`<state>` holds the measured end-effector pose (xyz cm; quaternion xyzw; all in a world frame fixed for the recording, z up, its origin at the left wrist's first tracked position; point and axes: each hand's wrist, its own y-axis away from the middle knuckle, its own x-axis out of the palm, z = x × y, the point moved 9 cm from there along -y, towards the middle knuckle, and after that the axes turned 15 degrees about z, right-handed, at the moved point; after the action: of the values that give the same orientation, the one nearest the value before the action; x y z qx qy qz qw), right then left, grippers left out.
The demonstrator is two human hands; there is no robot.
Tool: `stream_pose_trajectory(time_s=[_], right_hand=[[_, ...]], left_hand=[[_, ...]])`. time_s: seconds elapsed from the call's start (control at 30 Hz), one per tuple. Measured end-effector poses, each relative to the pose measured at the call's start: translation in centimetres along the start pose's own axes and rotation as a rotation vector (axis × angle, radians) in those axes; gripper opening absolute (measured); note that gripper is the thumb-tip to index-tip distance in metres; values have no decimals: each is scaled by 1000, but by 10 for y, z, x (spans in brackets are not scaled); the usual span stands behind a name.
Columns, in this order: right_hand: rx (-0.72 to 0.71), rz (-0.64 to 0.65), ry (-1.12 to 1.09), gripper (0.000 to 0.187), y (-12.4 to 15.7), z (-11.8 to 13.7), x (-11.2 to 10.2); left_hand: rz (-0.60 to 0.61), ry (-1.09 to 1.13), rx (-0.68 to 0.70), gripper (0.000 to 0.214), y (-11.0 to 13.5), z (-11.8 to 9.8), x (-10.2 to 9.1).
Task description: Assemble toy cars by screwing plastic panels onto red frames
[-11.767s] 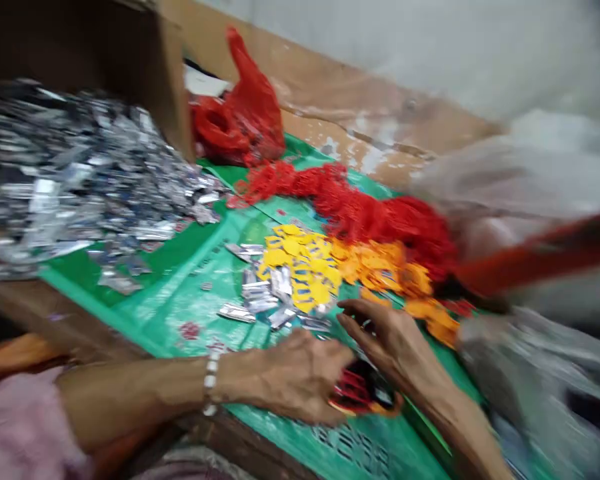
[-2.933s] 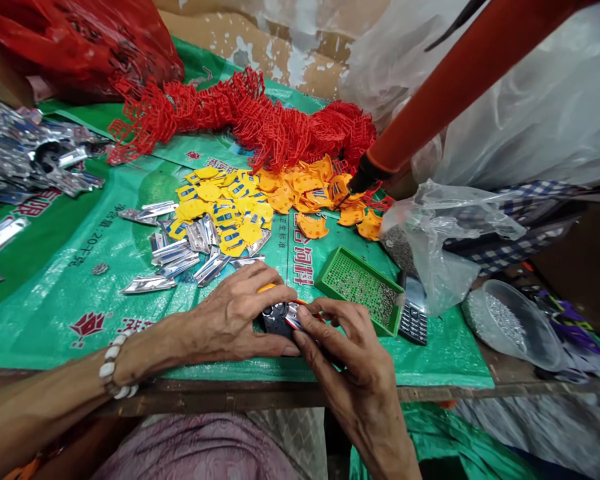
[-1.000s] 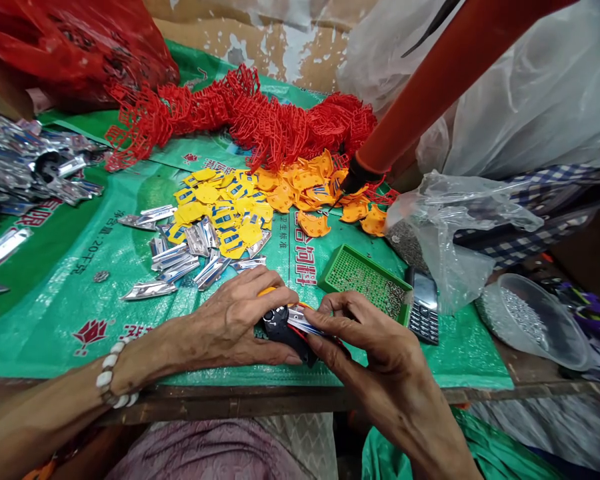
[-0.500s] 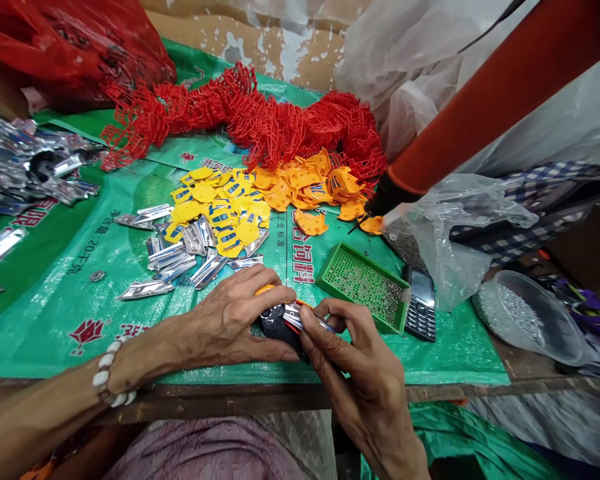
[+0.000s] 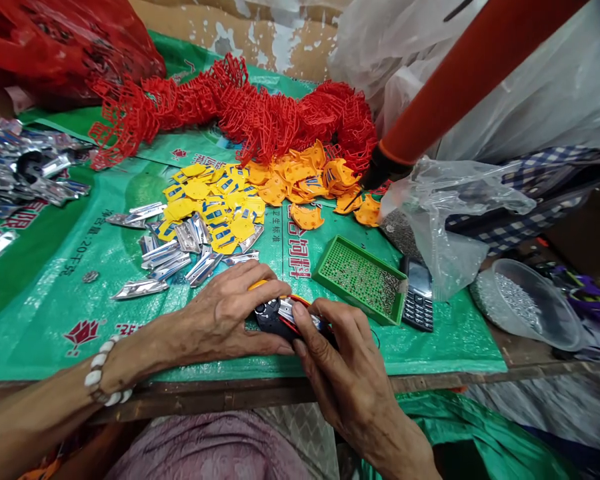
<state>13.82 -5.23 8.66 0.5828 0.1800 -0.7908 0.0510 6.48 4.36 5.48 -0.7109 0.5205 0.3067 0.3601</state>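
Note:
My left hand (image 5: 235,310) is closed round the left end of a black plastic assembly (image 5: 275,319) with yellow-orange, red and silver pieces on it. Its exact kind is unclear. On the right end, my right hand (image 5: 350,360) grips the same assembly, thumb and fingers pressing along a silver strip (image 5: 287,309). Both hands rest low over the green sheet (image 5: 205,363), near the table's front edge. Just beyond the left hand lie loose silver pieces (image 5: 167,260). A green perforated tray (image 5: 325,270) holding small screws (image 5: 380,287) stands beyond the right hand.
Yellow pieces (image 5: 225,207), orange pieces (image 5: 300,180) and tangled red frames (image 5: 260,120) lie farther back. An orange electric screwdriver (image 5: 445,93) slants in from upper right. A keypad phone (image 5: 420,300) and a clear bowl (image 5: 563,327) of small metal parts are at right; more silver pieces (image 5: 30,163) at left.
The right hand has closed in further over the assembly, its fingers now flatter along the silver strip. The left hand keeps its hold. The whole view has shifted slightly.

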Motion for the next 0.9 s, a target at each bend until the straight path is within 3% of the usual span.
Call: stream_pose_trajectory(time_s=[0.13, 0.33, 0.5, 0.67, 0.8, 0.9], right_hand=[[21, -42, -49, 47, 1, 3, -2], [48, 0, 7, 43, -1, 6, -1], [110, -141, -93, 39, 3, -3, -5], [225, -272, -280, 40, 13, -24, 0], [358, -293, -450, 45, 20, -43, 6], [387, -269, -598, 49, 22, -51, 13]], left_hand=[[14, -31, -13, 51, -1, 0, 0], [-2, -56, 9, 53, 2, -2, 1], [11, -150, 71, 56, 4, -12, -8], [24, 50, 172, 37, 1, -20, -19], [-10, 136, 46, 39, 1, -8, -16], [-2, 270, -111, 68, 3, 5, -8]])
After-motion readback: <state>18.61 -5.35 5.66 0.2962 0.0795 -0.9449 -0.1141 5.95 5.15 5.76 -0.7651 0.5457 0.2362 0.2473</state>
